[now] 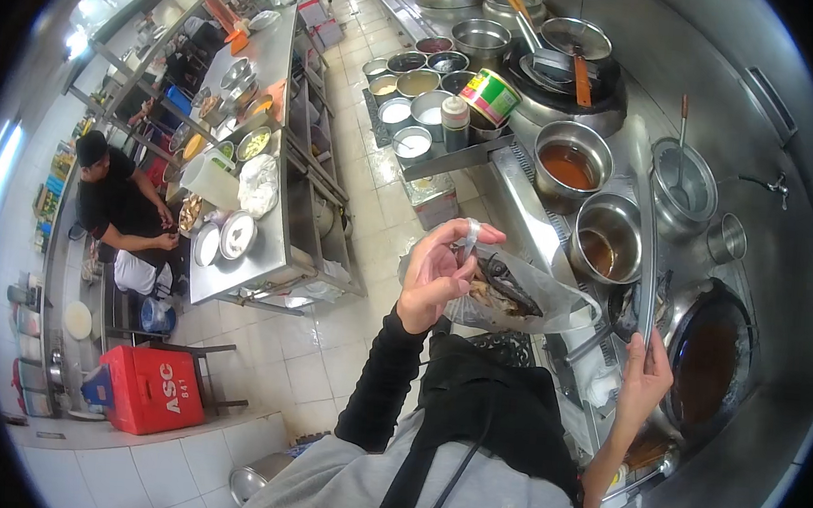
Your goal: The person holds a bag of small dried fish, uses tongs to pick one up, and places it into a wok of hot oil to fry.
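My left hand [440,270] is in front of my apron, with a handle of a clear plastic bag [564,302] looped over its fingers. Inside the bag lies dark fish [512,288] with some paler pieces, seen through the film. In my right hand [647,366] is the lower end of long metal tongs [647,255], which point away over the stove. Just left of that hand, a dark fish-like piece [648,304] sits partly hidden behind the tongs. Close on the right is a wok [711,349] holding dark brown liquid.
Steel pots of reddish [571,168] and brown liquid [606,242] stand on the range. Seasoning bowls [413,143] and a large can [489,97] crowd the rack ahead. Leftward, a co-worker [120,194] stands behind a steel prep table [274,246]. A red cooler box [154,392] sits nearby.
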